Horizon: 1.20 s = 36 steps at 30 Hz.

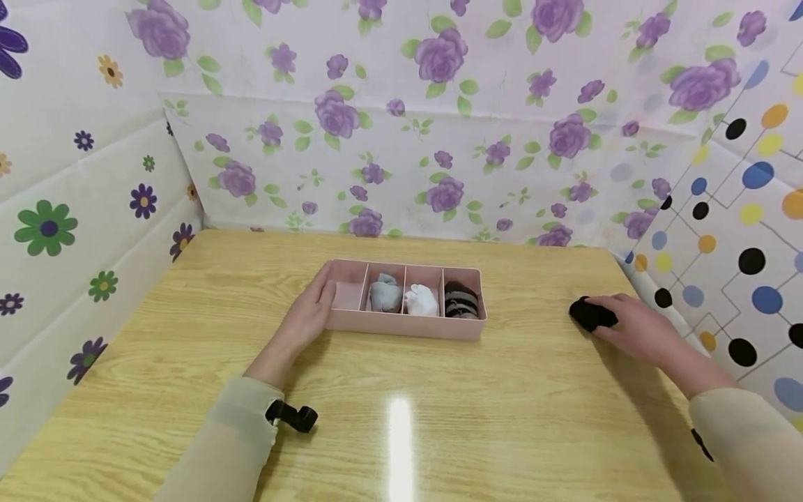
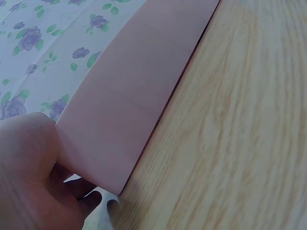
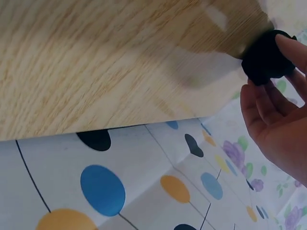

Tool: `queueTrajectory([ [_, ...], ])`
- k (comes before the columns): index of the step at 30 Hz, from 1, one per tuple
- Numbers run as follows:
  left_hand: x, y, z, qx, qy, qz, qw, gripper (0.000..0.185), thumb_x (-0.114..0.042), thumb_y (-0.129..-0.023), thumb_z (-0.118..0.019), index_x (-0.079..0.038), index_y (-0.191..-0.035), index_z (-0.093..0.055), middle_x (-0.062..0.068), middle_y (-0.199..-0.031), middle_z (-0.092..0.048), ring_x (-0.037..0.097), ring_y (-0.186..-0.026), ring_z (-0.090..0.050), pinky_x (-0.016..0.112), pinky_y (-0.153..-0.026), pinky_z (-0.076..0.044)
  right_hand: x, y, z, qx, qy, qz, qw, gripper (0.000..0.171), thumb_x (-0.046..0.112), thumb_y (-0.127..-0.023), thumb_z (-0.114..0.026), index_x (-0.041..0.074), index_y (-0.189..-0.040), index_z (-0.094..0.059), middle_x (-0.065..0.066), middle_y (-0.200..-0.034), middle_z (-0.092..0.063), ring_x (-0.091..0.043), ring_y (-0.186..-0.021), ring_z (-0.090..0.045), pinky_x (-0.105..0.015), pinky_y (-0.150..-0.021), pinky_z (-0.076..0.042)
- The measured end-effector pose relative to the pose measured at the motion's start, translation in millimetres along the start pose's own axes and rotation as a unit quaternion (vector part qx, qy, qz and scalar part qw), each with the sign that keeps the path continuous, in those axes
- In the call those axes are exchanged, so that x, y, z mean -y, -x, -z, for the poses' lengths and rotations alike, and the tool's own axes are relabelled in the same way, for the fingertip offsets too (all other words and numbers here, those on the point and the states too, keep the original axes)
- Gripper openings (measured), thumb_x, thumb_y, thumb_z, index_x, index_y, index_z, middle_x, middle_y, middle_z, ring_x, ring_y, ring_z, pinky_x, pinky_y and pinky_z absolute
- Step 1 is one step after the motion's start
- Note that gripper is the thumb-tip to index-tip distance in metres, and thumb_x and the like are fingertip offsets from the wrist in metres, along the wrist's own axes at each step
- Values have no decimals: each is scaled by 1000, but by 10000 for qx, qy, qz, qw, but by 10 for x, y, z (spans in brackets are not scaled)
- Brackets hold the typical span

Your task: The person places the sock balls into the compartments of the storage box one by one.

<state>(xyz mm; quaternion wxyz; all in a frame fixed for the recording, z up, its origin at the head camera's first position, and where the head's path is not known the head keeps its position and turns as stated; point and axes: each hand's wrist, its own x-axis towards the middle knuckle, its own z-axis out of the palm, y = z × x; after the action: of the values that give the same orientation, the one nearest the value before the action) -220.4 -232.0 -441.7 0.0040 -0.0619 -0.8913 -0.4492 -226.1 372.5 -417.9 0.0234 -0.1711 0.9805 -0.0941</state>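
A pink divided storage box [image 1: 401, 324] lies lengthwise on the table, with compartments in a row. From the second compartment rightward come a balled grey sock [image 1: 385, 296], a balled white sock [image 1: 422, 301] and a dark striped sock [image 1: 461, 301]. The leftmost compartment shows its pink floor. My left hand [image 1: 306, 312] grips the box's left end; the left wrist view has the fingers curled round that end of the pink wall [image 2: 115, 105]. Far to the right, my right hand [image 1: 643, 333] pinches a balled black sock [image 1: 591, 315] between thumb and fingers, low over the table.
The wooden table [image 1: 351, 411] extends on all sides of the box. A flower-print sheet [image 1: 401, 160] hangs behind it, with a dotted sheet [image 1: 746, 230] close by my right hand. Black wrist straps [image 1: 291, 414] sit on the sleeves.
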Motion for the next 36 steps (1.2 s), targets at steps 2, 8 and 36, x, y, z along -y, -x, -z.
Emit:
queueTrajectory([
  [2,-17,10,8,-2,-4,4,10000,63,-35,-123,-26,-11,-179,-9,16,-183,-14,40,-168,-16,56,-137,-13,15,-17,8,-54,33,-93,9999,61,14,-102,-79,-2,-156,-57,-41,-141,-59,-61,-121,-61,-72,-89,-56],
  [8,-42,-16,-9,13,80,-74,9999,64,-35,-123,-26,-11,-179,-9,15,-183,-14,39,-168,-15,55,-137,-13,69,-51,58,-262,-25,-346,9991,55,17,-106,-72,1,-156,-58,-40,-143,-59,-61,-123,-60,-74,-89,-55],
  [36,41,59,62,275,26,-83,9996,73,-51,-121,-29,-12,-179,-6,17,-183,-12,40,-168,-12,60,-136,-12,1038,-444,469,-1159,-432,189,9921,52,21,-108,-71,9,-158,-60,-27,-145,-63,-34,-89,-64,-50,-69,-51],
])
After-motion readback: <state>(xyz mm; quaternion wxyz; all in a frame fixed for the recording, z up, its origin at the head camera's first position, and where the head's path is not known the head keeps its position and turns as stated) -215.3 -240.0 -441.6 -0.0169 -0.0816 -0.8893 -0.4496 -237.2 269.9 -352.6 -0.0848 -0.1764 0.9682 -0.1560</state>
